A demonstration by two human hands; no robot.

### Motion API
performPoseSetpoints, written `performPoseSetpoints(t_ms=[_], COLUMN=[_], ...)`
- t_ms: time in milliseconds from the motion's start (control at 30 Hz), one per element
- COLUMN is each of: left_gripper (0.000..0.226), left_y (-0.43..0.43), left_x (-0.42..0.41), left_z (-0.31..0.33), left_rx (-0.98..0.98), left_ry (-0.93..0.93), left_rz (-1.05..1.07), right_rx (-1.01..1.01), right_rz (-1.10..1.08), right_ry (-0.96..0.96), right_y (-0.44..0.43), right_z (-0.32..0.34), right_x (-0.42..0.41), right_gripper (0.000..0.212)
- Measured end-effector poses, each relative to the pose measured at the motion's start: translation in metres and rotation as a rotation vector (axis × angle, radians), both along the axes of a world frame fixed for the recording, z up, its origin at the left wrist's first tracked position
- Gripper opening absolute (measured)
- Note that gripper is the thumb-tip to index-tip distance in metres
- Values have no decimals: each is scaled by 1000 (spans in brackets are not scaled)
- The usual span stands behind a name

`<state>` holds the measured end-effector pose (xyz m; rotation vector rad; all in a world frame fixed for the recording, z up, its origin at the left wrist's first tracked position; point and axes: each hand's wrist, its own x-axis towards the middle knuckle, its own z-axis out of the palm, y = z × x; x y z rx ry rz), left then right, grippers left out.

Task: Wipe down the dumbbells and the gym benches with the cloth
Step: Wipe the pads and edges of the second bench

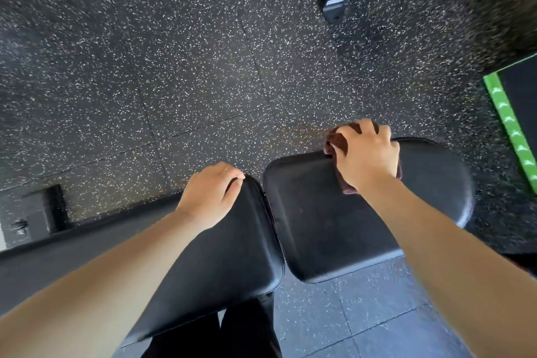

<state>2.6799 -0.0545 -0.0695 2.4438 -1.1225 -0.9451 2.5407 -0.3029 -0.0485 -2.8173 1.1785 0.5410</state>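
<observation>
Head view showed the right hand [367, 154] pressing the cloth [338, 144] on the seat pad's [334, 221] far edge; the left hand [209, 195], empty, curled over the back pad's [220, 256] far corner. Wiping looked underway; no dumbbells in view.

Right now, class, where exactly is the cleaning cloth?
In the head view, right of centre: the brown cloth is pressed under the right hand on the far edge of the right bench pad.
</observation>
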Motion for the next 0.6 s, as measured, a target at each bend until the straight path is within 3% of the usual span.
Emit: performPoseSetpoints(t_ms=[400, 600], left_gripper=[27, 29], left_y=[-13, 21], left_x=[-10, -12], left_z=[43, 91], left_rx=[-48, -63], left_ry=[-6, -10], left_rz=[-42, -70], right_rx=[-38, 186], right_rz=[-313, -343], right_ry=[-255, -192], right_y=[-8, 81], right_z=[27, 56], right_x=[-55, -53], right_gripper=[36, 34])
